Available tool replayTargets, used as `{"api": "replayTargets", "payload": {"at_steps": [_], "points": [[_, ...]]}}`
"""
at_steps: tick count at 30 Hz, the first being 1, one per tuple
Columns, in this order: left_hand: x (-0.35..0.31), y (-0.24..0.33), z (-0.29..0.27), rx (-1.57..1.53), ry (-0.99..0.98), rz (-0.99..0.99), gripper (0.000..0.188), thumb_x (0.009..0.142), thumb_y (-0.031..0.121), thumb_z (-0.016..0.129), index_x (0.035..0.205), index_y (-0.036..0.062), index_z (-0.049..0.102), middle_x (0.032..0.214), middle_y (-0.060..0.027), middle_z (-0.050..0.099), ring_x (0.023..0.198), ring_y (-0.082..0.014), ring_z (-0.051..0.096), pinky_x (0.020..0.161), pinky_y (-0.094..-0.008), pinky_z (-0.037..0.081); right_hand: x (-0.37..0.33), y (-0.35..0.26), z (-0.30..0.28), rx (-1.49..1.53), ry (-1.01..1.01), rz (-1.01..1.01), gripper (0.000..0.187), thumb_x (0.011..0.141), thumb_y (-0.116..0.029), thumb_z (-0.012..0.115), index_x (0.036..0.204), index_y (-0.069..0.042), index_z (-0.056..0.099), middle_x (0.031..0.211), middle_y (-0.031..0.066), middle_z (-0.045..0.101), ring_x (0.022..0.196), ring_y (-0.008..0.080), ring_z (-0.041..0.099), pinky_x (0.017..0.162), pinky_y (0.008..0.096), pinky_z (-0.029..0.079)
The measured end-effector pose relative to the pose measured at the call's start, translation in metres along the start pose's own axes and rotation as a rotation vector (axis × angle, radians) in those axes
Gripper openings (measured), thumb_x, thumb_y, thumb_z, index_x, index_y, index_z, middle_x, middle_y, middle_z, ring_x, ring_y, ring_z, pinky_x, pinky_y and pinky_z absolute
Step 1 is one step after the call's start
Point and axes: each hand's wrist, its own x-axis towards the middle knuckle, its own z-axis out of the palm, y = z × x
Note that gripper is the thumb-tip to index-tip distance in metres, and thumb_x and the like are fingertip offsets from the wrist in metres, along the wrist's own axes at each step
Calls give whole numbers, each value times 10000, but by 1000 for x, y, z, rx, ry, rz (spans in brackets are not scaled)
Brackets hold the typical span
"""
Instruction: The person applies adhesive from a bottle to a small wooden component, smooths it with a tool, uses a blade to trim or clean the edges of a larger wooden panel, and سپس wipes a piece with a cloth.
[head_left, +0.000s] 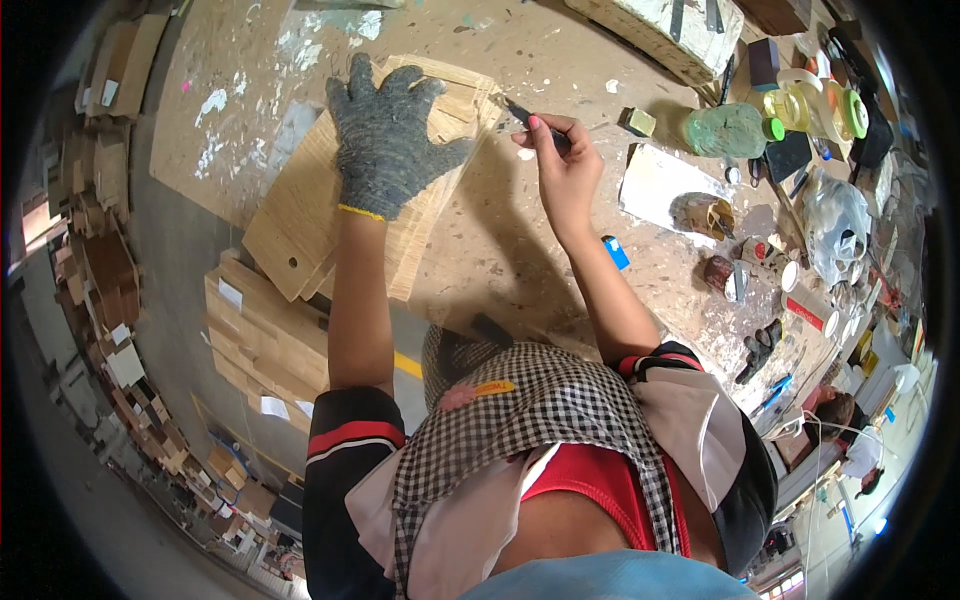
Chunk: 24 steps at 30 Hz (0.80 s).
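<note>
My left hand (pixel 388 145), in a grey knit glove with a yellow cuff edge, lies flat with its fingers spread on a stack of light wooden boards (pixel 290 225). The boards rest at a slant on the worktable, and a small round hole shows near the closest corner. My bare right hand (pixel 568 165) pinches a slim dark tool (pixel 525 113) between thumb and fingers. The tool's tip is at the far right corner of the top board, touching or just beside it. Whether it is a blade or a marker, I cannot tell.
The paint-spotted worktable (pixel 530 240) holds a small sanding block (pixel 639 122), a white sheet (pixel 660 185), a blue box (pixel 615 252) and a green bottle (pixel 725 130). Cups and cans crowd its right side. More boards (pixel 265 320) are stacked below the table's left edge.
</note>
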Motion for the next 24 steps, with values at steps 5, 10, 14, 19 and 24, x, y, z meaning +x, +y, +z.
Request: {"api": "replayTargets", "payload": {"at_steps": [5, 10, 14, 19, 24], "points": [[-1, 3, -5, 1, -24, -6, 667, 739, 584, 764, 1260, 182, 651, 1385, -70, 569, 1401, -474, 311, 1137, -679, 160, -4, -4, -8, 38, -41, 9, 117, 967, -41, 652, 1009, 68, 652, 868, 100, 722, 809, 120, 712, 707, 234, 561], [-4, -1, -2, 37, 4, 15, 679, 738, 589, 761, 1262, 172, 652, 1374, -73, 578, 1396, -478, 320, 1139, -678, 156, -6, 2, 4, 1, -79, -27, 151, 988, -84, 639, 1034, 58, 661, 885, 98, 720, 826, 141, 724, 702, 225, 552], [-2, 2, -6, 37, 14, 22, 647, 733, 566, 768, 1236, 175, 654, 1343, -67, 592, 1371, -467, 351, 1119, -671, 186, -8, -7, -1, 15, -16, -47, 150, 991, -83, 632, 1033, 58, 658, 883, 94, 716, 825, 142, 722, 729, 240, 567], [1, 10, -6, 0, 69, 106, 604, 725, 528, 777, 1199, 181, 634, 1293, -71, 598, 1332, -460, 382, 1107, -640, 214, -32, -9, -64, 251, -55, 126, 235, 1013, -145, 606, 1107, 70, 607, 948, 101, 689, 826, 175, 712, 766, 304, 595], [-10, 2, 8, 99, 85, 72, 630, 727, 542, 780, 1210, 167, 628, 1356, -60, 559, 1354, -481, 365, 1075, -681, 261, -87, -37, -190, -172, 96, 61, 219, 936, -206, 718, 1034, -10, 715, 1016, 37, 665, 980, 137, 623, 865, 276, 471]]}}
